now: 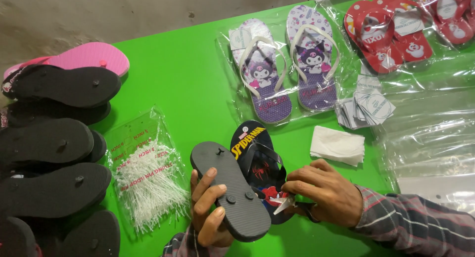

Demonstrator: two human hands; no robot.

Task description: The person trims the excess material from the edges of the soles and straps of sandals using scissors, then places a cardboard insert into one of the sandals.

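Flip-flops [250,180], a dark pair, are held low over the green table [188,84]: the grey sole-up one is gripped by the left hand [210,212], fingers [208,180] wrapped around it. A white tag [283,203] at the printed one is pinched by the right hand [324,192]. A bag of white pins [146,180] lies just left.

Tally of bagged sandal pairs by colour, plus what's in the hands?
Purple pairs, bagged: 1
Red pairs, bagged: 2, the second cut off by the frame edge
Black pair, unbagged, held by left hand and right hand: 1
Total: 4 pairs
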